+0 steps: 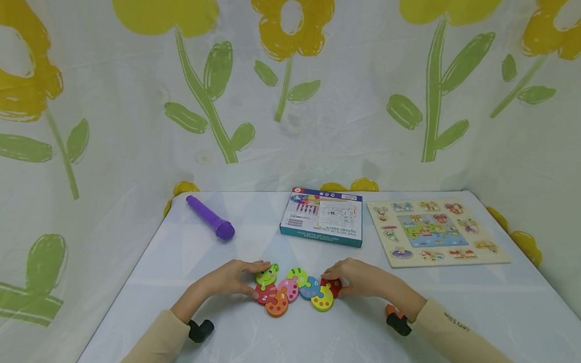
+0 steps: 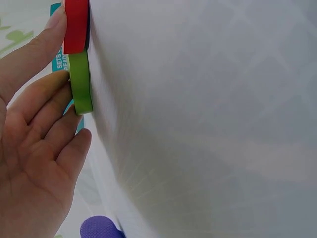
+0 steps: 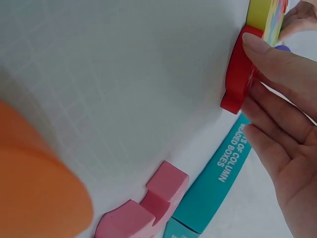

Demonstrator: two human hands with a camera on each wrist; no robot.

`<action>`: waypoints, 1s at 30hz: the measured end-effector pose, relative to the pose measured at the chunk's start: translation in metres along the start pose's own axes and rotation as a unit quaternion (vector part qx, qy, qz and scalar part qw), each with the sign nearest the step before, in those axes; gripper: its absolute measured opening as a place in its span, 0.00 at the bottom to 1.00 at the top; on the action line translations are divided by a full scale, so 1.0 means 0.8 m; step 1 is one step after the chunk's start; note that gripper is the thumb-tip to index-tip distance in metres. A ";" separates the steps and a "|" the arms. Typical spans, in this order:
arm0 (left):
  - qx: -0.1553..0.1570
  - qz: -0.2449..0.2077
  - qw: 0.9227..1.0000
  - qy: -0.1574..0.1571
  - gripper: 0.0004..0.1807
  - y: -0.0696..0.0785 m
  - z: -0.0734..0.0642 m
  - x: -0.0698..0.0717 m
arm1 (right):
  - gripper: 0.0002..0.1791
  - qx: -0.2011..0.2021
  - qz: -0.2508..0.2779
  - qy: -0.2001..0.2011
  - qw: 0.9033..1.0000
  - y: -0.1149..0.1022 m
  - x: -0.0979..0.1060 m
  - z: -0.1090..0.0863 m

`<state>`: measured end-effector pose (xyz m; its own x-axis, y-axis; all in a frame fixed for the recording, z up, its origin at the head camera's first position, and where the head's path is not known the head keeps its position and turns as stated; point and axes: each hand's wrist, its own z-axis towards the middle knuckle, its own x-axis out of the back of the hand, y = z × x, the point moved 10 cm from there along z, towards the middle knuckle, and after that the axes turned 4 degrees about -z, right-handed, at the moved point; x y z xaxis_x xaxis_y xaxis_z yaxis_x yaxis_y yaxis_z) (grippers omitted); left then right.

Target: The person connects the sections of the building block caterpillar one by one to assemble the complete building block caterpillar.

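A caterpillar puzzle (image 1: 287,291) of joined, numbered pieces lies on the table, its green smiling head at the left end. My left hand (image 1: 231,278) holds that end, thumb against the red piece (image 2: 77,27) and fingers beside the green head (image 2: 80,82). At the opposite end, my right hand (image 1: 359,277) pinches a dark red piece (image 3: 240,72) between thumb and fingers. This piece touches the yellow piece (image 1: 322,299). In the head view the right fingers cover part of the dark red piece.
Farther back stand a purple microphone (image 1: 209,217), a flat toy box (image 1: 322,217) and a wooden picture board (image 1: 437,232). An orange object (image 3: 39,178) and a pink notched piece (image 3: 158,198) lie near the right wrist. A flowered cloth (image 1: 331,124) hangs behind.
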<state>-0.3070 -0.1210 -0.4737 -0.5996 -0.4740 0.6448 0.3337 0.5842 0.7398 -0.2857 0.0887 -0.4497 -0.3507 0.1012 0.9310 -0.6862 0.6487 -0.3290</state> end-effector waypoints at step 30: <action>-0.004 0.008 1.000 0.005 0.40 0.001 0.000 0.000 | 0.28 -0.028 0.054 0.058 0.996 0.016 0.018 -0.033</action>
<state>-0.3064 -0.1207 -0.4727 -0.5861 -0.4717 0.6588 0.3486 0.5872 0.7305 -0.2829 0.1182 -0.4364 -0.3428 0.2572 0.9035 -0.6106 0.6699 -0.4224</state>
